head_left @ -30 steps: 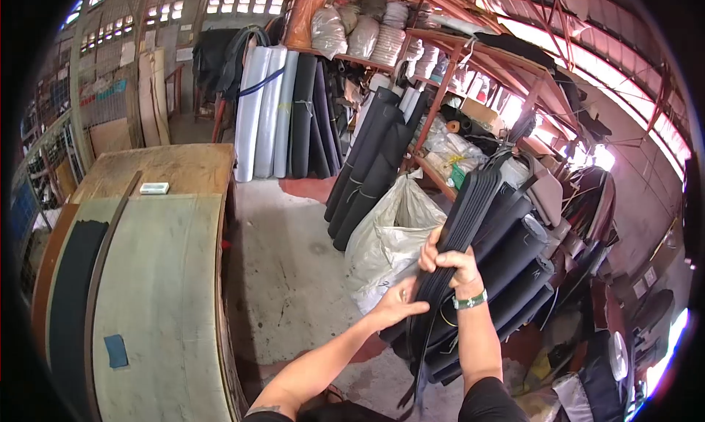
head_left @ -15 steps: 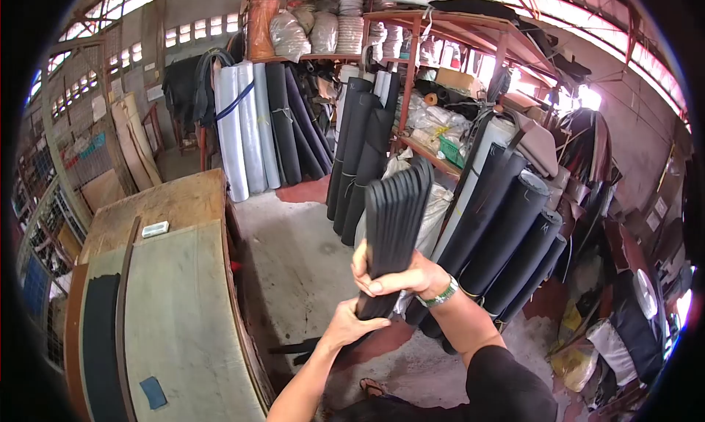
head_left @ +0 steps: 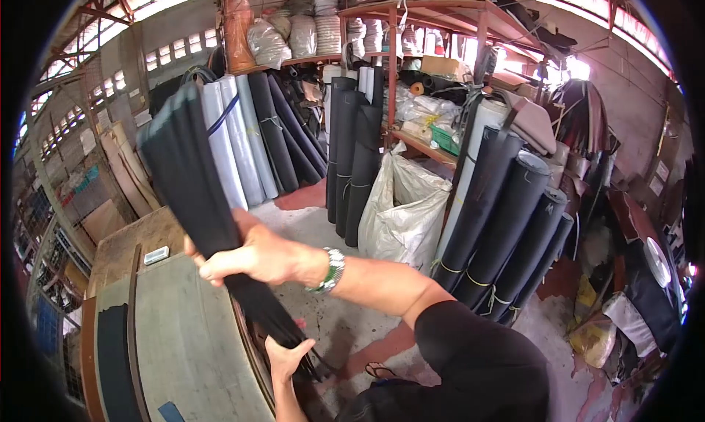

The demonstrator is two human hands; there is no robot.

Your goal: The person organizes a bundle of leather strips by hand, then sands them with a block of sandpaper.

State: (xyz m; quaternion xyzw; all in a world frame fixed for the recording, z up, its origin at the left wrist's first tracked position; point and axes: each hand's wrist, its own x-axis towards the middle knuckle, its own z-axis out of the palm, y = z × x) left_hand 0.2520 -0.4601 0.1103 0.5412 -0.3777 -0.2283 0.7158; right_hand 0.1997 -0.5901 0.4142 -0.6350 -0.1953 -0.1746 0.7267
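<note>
A long bundle of black strips of sheet material [head_left: 192,176] slants up to the left in front of me, its upper end smeared by motion. My right hand [head_left: 253,249], with a metal-banded watch [head_left: 332,269] on the wrist, is wrapped round the middle of the bundle. Lower down, my left hand [head_left: 288,356] grips the bundle near its bottom end, where loose strip ends hang toward the floor. The bundle's upper part stands over the far left end of a worktable [head_left: 198,326].
On the worktable lie a small white box [head_left: 156,255], a black strip [head_left: 115,356] and a blue scrap [head_left: 170,412]. A large white sack [head_left: 400,224] stands ahead on the floor. Black rolls [head_left: 485,224] lean at the right, near shelving [head_left: 391,70]. My sandalled foot [head_left: 380,370] shows below.
The bundle has swung left and tilted from near upright, carried by both hands. My right arm now reaches across to the left, and the white sack has come into fuller view.
</note>
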